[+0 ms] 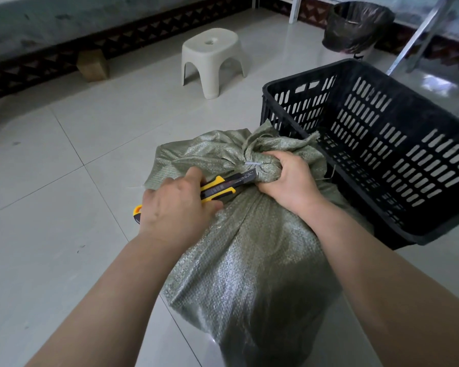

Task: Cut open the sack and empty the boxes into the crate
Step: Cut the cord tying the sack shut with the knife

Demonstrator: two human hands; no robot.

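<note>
A full grey-green woven sack (252, 260) stands on the tiled floor in front of me, its neck bunched and bound with a white tie (252, 163). My right hand (289, 178) grips the bunched neck just below the tie. My left hand (178, 205) holds a yellow and black utility knife (220, 188), and the blade end rests against the neck beside the tie. A black slotted plastic crate (382, 133) sits on the floor directly right of the sack, touching it, with nothing visible in it. The boxes are hidden inside the sack.
A low white plastic stool (212, 56) stands on the floor beyond the sack. A bin lined with a black bag (355, 25) is at the back right, next to metal frame legs (419, 35). A cardboard box (92, 65) leans on the left wall.
</note>
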